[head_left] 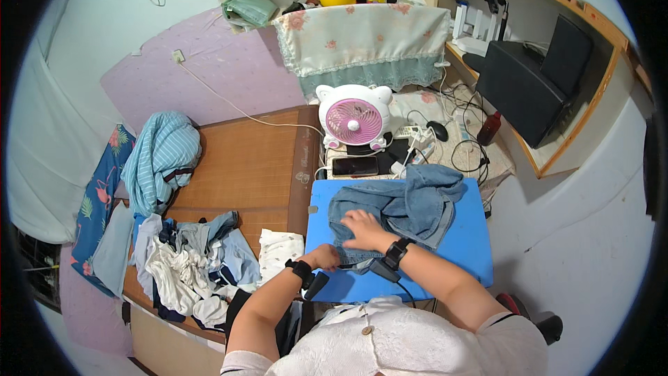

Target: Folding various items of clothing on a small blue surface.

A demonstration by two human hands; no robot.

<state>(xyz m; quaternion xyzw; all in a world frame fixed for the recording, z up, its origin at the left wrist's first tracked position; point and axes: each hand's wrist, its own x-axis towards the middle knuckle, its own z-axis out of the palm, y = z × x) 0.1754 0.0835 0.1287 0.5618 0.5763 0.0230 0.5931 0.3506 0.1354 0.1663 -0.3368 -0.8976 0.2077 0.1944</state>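
A crumpled blue denim garment [390, 202] lies across the blue tabletop [466, 257]; I cannot tell whether it is trousers or a jacket. My right hand [367, 230] rests on its near left part, palm down with the fingers spread. At the garment's near left edge, my left hand [325, 257] is closed on the cloth with curled fingers. The far right part of the denim is bunched up in a loose heap. Both wrists wear black bands with small devices.
A pile of mixed clothes [202, 264] lies on the brown mat at left, beside a folded white cloth [280, 254]. Past the tabletop are a phone [355, 166], a white-and-pink fan [353, 118], cables and a mouse [438, 131]. A black monitor [522, 90] stands at right.
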